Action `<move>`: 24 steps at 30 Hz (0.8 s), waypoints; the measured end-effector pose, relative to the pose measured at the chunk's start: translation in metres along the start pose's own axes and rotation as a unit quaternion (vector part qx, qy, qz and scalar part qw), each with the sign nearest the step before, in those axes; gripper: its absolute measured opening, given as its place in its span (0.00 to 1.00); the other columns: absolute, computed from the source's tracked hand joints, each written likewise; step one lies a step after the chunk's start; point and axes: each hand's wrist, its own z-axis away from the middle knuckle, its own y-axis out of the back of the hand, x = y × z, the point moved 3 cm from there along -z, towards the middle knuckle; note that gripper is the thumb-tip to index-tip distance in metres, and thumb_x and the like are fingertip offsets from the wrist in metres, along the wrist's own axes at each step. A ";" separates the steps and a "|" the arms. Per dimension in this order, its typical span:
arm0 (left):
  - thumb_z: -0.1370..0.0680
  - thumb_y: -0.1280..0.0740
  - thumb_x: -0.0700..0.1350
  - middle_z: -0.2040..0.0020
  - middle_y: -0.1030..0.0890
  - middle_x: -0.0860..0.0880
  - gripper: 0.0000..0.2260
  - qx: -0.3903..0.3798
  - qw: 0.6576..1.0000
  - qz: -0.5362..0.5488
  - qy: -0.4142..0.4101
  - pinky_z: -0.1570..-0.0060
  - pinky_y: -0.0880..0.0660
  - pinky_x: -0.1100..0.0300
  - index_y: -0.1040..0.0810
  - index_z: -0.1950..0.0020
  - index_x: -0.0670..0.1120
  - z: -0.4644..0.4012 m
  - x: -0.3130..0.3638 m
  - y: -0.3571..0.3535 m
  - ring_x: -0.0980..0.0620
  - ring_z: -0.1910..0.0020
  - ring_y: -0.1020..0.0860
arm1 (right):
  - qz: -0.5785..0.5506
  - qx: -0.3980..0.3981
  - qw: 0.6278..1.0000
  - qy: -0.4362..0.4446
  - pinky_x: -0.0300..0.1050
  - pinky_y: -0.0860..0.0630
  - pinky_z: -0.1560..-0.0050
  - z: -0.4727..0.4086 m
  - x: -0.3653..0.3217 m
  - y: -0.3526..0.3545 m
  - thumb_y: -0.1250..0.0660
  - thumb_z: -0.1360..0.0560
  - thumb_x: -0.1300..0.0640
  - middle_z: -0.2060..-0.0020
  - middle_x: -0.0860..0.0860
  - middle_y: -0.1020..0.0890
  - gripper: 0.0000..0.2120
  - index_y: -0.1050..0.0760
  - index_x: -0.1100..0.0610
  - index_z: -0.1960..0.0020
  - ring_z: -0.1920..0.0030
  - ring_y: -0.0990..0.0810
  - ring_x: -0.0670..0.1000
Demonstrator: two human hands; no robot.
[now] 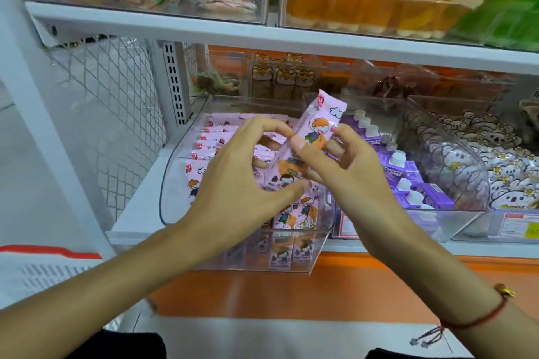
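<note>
Your two hands hold one pink snack packet (313, 128) above the clear bin (169, 183) that sits on the white shelf (140, 207). The packet's long axis runs on a slant, from lower left to upper right. Its crimped top end points up and away from you, towards the back of the shelf, and its printed face with the cartoon figure is turned to you.

Your right hand (347, 166) pinches the packet near its middle, thumb flat on the printed face and fingers curled behind. Your left hand (233, 183) grips the lower part, with the thumb tip against the bottom end and the index finger bent to the upper edge.

Below the held packet lie more pink packets (210, 143) of the same print, in rows inside the bin. Just beside it, on your right, are purple boxes (408, 181), then koala-print packets (495, 166). A red cord bracelet (493, 312) circles your right wrist.
</note>
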 end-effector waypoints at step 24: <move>0.29 0.30 0.51 0.49 0.16 0.59 0.14 -0.077 0.968 0.197 0.131 0.58 0.24 0.71 0.21 0.43 0.56 -0.008 -0.007 0.001 0.62 0.51 0.18 | 0.112 0.045 0.990 0.072 0.36 0.21 0.60 -0.001 -0.014 0.015 0.30 0.27 0.56 0.55 0.47 0.15 0.15 0.22 0.53 0.41 0.58 0.17 0.44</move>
